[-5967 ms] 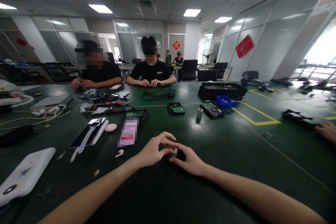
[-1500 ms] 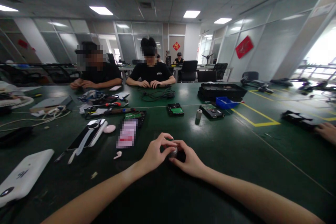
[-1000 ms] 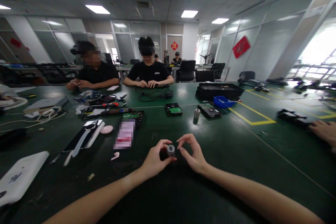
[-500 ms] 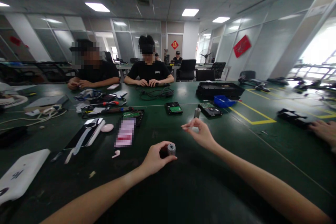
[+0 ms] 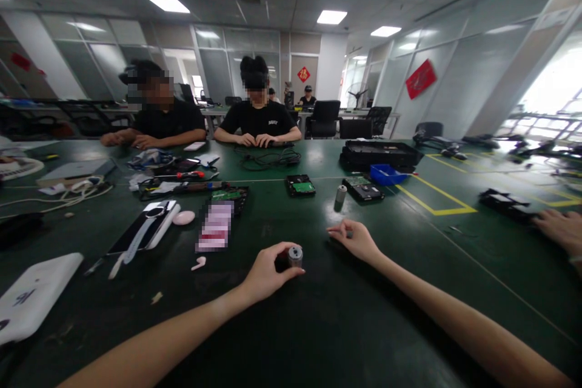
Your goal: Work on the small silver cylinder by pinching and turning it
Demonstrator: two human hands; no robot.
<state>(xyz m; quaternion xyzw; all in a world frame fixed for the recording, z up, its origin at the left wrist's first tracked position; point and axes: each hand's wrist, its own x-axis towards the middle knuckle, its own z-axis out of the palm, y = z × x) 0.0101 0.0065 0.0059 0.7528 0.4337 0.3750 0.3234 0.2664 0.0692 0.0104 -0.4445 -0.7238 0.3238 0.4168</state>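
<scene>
My left hand (image 5: 266, 270) is curled round a small silver cylinder (image 5: 295, 256) that stands on the green table (image 5: 354, 327), thumb and fingers pinching its sides. My right hand (image 5: 357, 239) rests low on the table farther right, fingertips pinched together near the surface; whatever they hold is too small to make out. A second small grey cylinder (image 5: 340, 196) stands upright beyond my right hand.
Hard drives (image 5: 300, 185) and a blue bin (image 5: 385, 174) lie mid-table. A phone (image 5: 145, 233), an earbud (image 5: 198, 264) and a white device (image 5: 31, 297) sit on the left. Two people in black sit across. Another person's hand (image 5: 559, 229) rests at the right edge.
My right hand let go of the cylinder, lifted away to the right with fingers pinched, then came down onto the table. My left hand kept its hold on the cylinder.
</scene>
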